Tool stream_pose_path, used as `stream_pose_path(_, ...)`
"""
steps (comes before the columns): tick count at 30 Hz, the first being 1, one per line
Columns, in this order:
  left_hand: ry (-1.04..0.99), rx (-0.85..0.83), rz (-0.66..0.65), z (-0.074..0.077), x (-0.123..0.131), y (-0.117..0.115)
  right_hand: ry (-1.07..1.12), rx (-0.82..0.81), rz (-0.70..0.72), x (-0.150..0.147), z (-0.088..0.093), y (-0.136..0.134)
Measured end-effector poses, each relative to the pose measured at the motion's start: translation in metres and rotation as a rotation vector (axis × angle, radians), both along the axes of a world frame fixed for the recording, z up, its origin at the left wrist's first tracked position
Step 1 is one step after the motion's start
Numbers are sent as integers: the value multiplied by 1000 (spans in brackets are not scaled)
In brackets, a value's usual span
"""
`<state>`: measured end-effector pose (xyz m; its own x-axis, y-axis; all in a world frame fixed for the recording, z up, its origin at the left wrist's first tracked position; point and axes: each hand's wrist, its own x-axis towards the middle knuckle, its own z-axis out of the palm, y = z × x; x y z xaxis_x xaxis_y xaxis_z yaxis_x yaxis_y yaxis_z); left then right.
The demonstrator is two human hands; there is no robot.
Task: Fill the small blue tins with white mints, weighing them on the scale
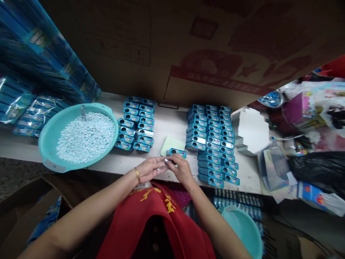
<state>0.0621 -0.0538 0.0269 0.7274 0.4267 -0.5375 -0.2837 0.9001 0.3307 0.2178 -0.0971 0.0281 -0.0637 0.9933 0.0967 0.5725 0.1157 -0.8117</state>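
My left hand (149,169) and my right hand (180,169) meet at the front edge of the white table (172,126), fingers pinched together around a small pale item I cannot make out. Just beyond the fingertips a single blue tin (176,153) lies beside a pale green pad (171,144). A gold bangle sits on my left wrist. A teal basin (54,133) full of small white tablets stands to the left, with a clear scoop stuck in it.
Two blocks of blue tins lie in rows: a smaller one (136,124) left of centre, a larger one (212,140) to the right. Large cardboard boxes (215,54) stand behind. Blue packets are stacked at far left, clutter and bags at right, and an empty teal basin (244,226) below.
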Motion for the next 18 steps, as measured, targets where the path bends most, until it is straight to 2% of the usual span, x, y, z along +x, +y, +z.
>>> stream_pose_path(3, 32, -26, 40, -1, 5, 9, -121, -8, -132, 15, 0, 10)
stream_pose_path(6, 104, -42, 81, -4, 4, 13, -299, -45, -158, 23, -1, 17)
stream_pose_path(8, 143, -49, 93, -6, 0, 12, -334, -57, -154, 23, -4, 21)
stream_pose_path(14, 183, -93, 141, -12, -21, 2, -156, -45, -201, 19, -6, 22)
stream_pose_path(18, 195, -110, 178, -13, -33, -3, -30, 15, -306, 22, -3, 14)
